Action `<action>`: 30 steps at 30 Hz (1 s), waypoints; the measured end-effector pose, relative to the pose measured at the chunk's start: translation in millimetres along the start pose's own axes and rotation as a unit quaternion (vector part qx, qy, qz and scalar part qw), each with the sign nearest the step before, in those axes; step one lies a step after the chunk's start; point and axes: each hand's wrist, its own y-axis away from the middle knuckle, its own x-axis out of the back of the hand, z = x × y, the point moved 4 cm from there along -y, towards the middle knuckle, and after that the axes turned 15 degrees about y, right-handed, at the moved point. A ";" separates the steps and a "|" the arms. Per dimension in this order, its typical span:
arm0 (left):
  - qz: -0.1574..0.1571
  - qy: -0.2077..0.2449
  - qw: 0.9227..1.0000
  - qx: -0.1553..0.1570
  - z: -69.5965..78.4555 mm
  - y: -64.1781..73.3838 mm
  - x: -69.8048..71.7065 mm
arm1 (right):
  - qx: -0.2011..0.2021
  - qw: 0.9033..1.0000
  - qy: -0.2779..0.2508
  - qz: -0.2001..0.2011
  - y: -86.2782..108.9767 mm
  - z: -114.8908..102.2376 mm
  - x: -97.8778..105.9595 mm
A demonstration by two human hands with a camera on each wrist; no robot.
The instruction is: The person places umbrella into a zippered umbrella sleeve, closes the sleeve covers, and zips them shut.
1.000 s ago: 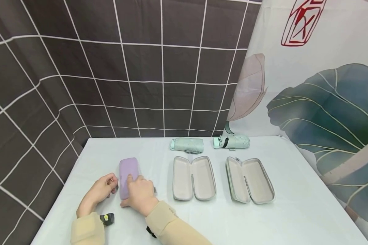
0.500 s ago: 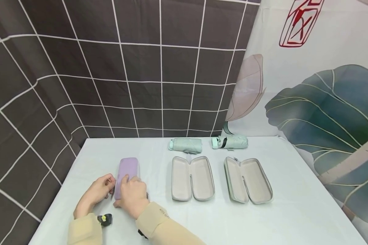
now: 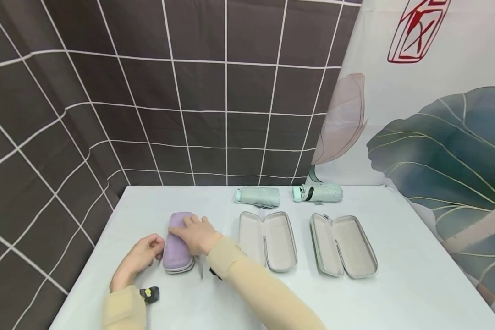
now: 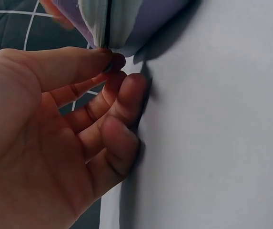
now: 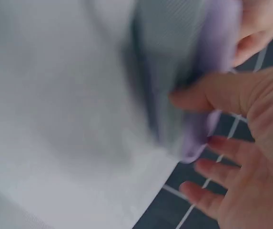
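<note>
A purple zip case (image 3: 176, 251) lies closed at the left of the table, a pale zip band running round its side. My left hand (image 3: 142, 254) is at the case's left side. In the left wrist view, the thumb and index fingertip of that hand (image 4: 74, 119) pinch together right at the zip seam (image 4: 107, 28); what sits between the tips is mostly hidden. Over the case's right side is my right hand (image 3: 195, 234), thumb across the top and the other fingers apart. The right wrist view shows its thumb (image 5: 193, 99) touching the case, blurred.
Two zip cases with grey lining, a middle one (image 3: 281, 243) and a right one (image 3: 354, 247), lie unzipped and spread open. Behind them rest two folded mint-green umbrellas (image 3: 257, 197). A dark checked cloth (image 3: 198, 123) hangs behind the white table (image 3: 297, 302).
The right hand has moved from the purple case's near end toward its far end, and its fingers have spread. The left hand stays at the case's left side.
</note>
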 end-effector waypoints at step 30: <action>0.001 0.012 1.000 0.000 -7.0 2.7 4.6 | 0.081 0.996 0.035 0.025 -25.4 5.7 -16.5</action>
